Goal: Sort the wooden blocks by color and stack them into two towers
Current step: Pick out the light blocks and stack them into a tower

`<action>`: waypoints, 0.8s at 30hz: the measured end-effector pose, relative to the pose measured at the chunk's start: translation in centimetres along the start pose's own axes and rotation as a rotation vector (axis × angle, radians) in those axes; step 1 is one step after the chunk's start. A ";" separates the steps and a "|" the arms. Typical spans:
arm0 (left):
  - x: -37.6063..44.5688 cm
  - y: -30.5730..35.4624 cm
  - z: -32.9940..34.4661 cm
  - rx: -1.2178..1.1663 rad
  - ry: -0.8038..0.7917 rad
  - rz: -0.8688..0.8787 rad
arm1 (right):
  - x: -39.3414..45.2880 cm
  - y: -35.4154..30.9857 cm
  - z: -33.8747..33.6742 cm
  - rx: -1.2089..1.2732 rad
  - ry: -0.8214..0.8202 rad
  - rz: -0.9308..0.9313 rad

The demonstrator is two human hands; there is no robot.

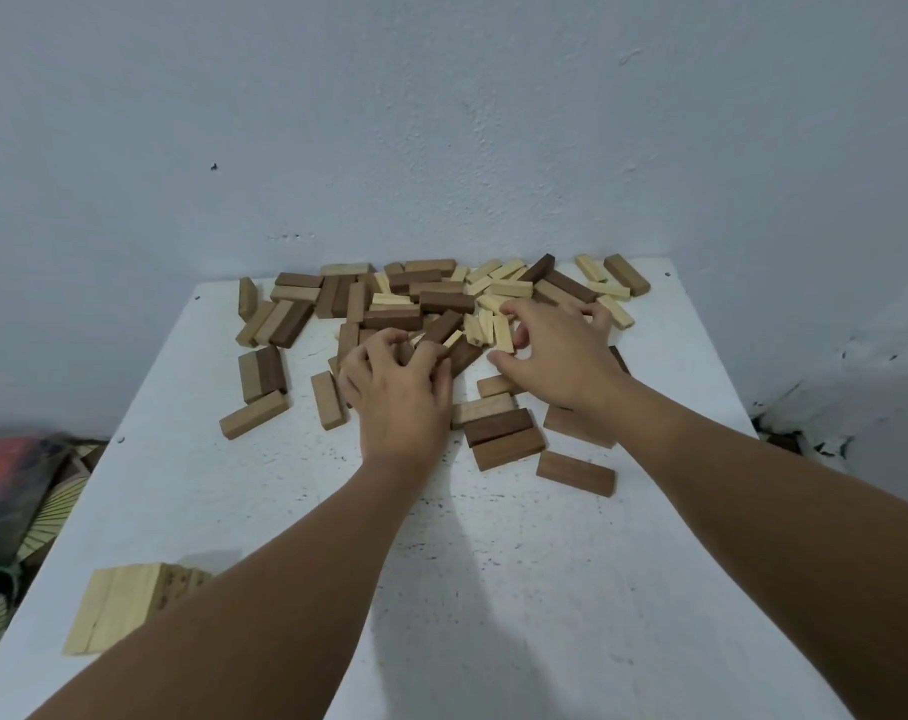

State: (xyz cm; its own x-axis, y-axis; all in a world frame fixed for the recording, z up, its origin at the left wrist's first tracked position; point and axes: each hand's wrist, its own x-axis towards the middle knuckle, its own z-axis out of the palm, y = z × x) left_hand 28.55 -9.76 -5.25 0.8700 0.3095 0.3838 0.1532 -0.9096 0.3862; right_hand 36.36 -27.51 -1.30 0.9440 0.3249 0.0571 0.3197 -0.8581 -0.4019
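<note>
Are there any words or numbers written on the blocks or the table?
None can be read. The wooden blocks, the pale stack, the white table and the wall show no letters or numbers. The colourful cloth at the left is too blurred to tell.

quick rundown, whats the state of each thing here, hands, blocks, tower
left hand: fingers curled in the pile, grip unclear
right hand: pinching a pale block
block pile: loose, pale and brown mixed, unsorted, at the table's far end
pale tower: begun at the near left corner, upright
brown tower: none in view
table: white, speckled
</note>
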 end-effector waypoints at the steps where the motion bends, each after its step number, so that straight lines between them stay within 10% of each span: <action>1: 0.0 0.0 0.0 0.001 -0.002 -0.009 | 0.1 -0.1 -0.1 -0.018 -0.024 -0.021; 24: 0.8 -0.2 0.4 0.131 -0.081 0.261 | 0.6 0.0 -0.2 0.160 -0.139 0.086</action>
State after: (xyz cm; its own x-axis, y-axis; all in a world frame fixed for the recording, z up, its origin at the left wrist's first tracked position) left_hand 29.36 -9.42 -5.38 0.9218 0.0422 0.3853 -0.0259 -0.9851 0.1701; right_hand 36.92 -27.42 -1.10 0.9432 0.3148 -0.1060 0.2111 -0.8146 -0.5402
